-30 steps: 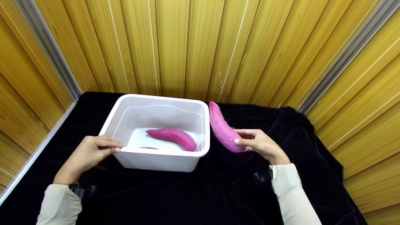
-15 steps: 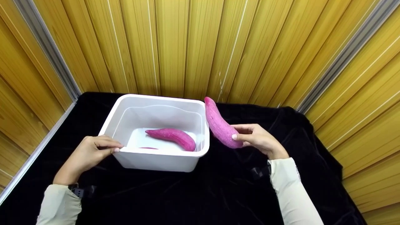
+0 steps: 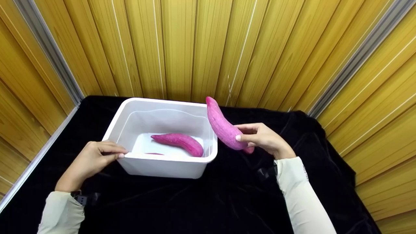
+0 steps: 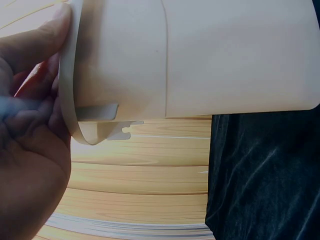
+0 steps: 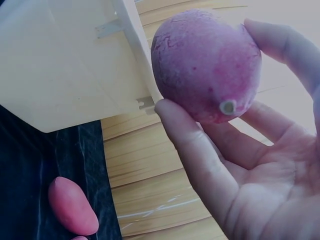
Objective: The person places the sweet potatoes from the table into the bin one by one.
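Right hand (image 3: 269, 140): fingers clamped on sweet potato (image 3: 223, 128), likely firm; hold at mid-length. Left hand (image 3: 92, 160): fingers pinching rim of tub (image 3: 165, 167) near surface (image 3: 195, 208) far edge.

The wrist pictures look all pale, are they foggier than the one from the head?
Yes: left wrist view, bluish haze crosses the left hand; right wrist view, the upper right behind the right hand is washed out; head view, colours look stronger, though the black cloth is too dark to show much detail.

Bin (image 3: 164, 168): smth plstc; cloth (image 3: 224, 198): velvety.
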The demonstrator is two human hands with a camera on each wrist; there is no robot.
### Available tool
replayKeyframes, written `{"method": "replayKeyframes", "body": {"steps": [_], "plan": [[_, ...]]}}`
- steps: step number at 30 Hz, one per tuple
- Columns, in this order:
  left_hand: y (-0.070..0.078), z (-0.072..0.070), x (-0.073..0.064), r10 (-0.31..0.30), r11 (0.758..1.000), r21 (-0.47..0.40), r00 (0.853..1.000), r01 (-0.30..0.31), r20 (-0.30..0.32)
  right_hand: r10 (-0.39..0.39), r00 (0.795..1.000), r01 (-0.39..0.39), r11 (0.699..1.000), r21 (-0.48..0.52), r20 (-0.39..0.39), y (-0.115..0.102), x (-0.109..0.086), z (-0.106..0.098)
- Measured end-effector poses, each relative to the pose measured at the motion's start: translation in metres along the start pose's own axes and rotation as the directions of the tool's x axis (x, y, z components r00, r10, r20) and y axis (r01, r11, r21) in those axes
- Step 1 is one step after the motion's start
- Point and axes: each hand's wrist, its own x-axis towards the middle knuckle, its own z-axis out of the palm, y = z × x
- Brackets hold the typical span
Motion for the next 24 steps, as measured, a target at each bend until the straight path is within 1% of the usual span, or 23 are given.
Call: {"method": "replayKeyframes", "body": {"steps": [6,15,22,24], "plan": [[-0.001,0.000,0.000,0.007,1.000,-0.011,1.000,-0.007,0.000,-0.016,1.000,0.016,0.999,-0.027,0.018,-0.008,0.006,0.004],[-0.001,0.000,0.000,0.003,1.000,0.006,1.000,-0.003,0.005,-0.015,0.999,0.017,0.999,-0.032,0.048,-0.018,0.012,0.011],[0.000,-0.001,0.000,0.007,1.000,0.003,1.000,-0.007,0.007,-0.016,0.998,0.016,1.000,-0.006,0.063,-0.026,0.019,0.018],[0.000,-0.001,0.000,0.005,1.000,-0.001,1.000,-0.005,0.005,-0.013,0.998,0.014,1.000,-0.012,0.063,-0.030,0.021,0.020]]}}
